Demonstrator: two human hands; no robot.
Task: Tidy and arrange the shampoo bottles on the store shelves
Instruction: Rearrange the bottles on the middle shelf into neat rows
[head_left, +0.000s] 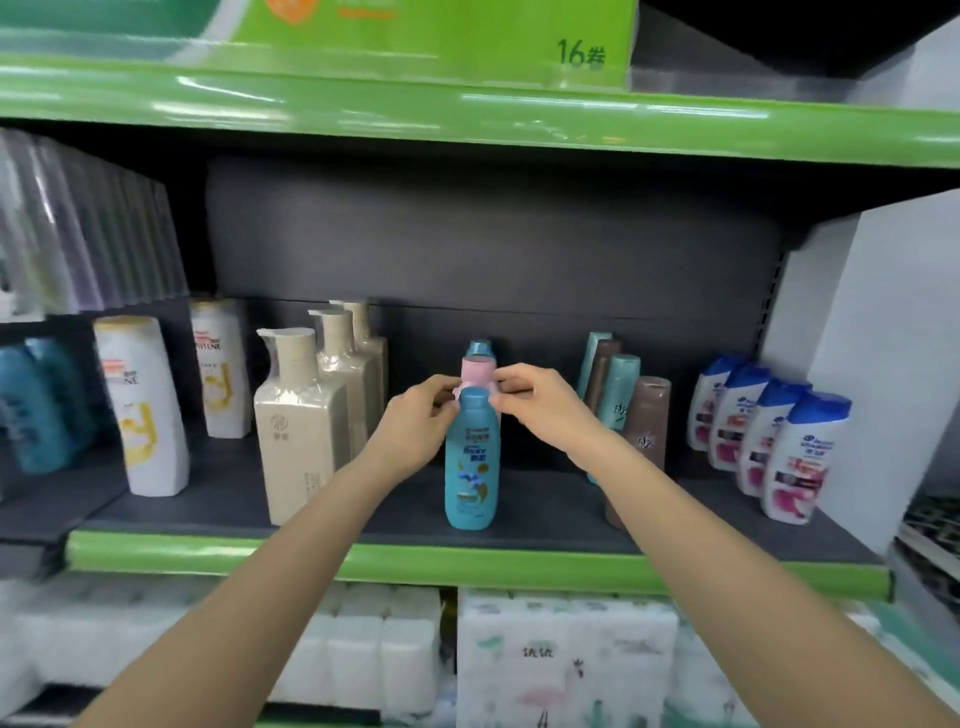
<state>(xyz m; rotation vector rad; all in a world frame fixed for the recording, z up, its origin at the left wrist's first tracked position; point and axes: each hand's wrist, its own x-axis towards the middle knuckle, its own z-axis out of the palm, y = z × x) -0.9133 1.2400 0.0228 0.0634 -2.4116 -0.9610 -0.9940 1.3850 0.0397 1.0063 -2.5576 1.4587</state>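
A blue shampoo bottle (471, 462) stands upright near the front of the dark middle shelf (218, 499). Right behind it is a pink-capped bottle (478, 370), with another blue cap (480, 347) further back. My left hand (415, 415) and my right hand (530, 397) reach in from either side at cap height. Their fingers pinch the pink-capped bottle just below its cap, behind the blue bottle's cap. The pink bottle's body is hidden by the blue one.
Left of my hands stand beige pump bottles (301, 431) and white bottles (143, 410). To the right are teal and brown bottles (644, 421) and a row of white bottles with blue caps (795, 452). Tissue packs (566, 660) fill the shelf below the green shelf edge (467, 564).
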